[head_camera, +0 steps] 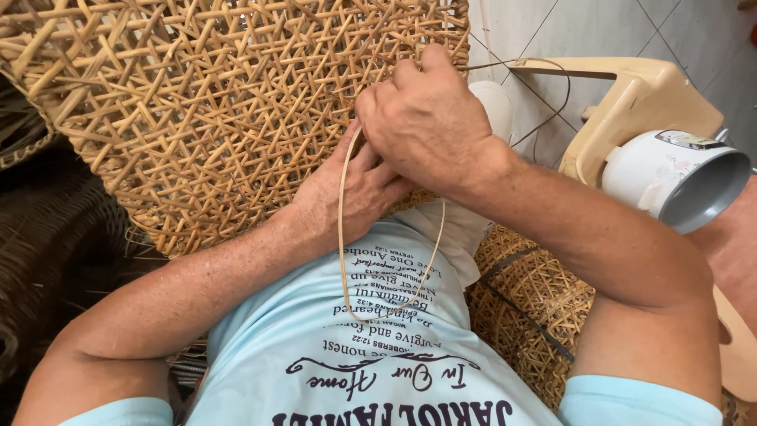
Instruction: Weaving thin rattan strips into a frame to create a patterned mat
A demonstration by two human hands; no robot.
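Nearest the camera, a pale blue printed shirt (347, 371) fills the lower frame, with both bare forearms reaching forward from it. From the shirt a loose cane strand (341, 237) rises in a narrow loop, its long leg climbing to the hands. Right hand (430, 118): knuckles up, fingers curled and pressed together at the lower edge of the woven cane panel (213, 102), apparently pinching the strand's upper end, though the fingertips are hidden behind the knuckles. Left hand (355, 193): just below and partly under the right, palm flat against the panel, fingers lightly spread and touching the strand where it passes.

The panel, an open hexagonal weave of tan cane, stands tilted ahead of both hands and extends up and left of them. Below the right forearm lies a second, finer woven cane surface (536, 308). Left of the left forearm, dark wicker (55, 237) sits in shadow. Right of the right hand stands a beige plastic stool (631, 102), with a white cylindrical appliance (670, 177) lying on its side against it. Beyond the hands, the floor is pale tile (552, 28) with diagonal joints.
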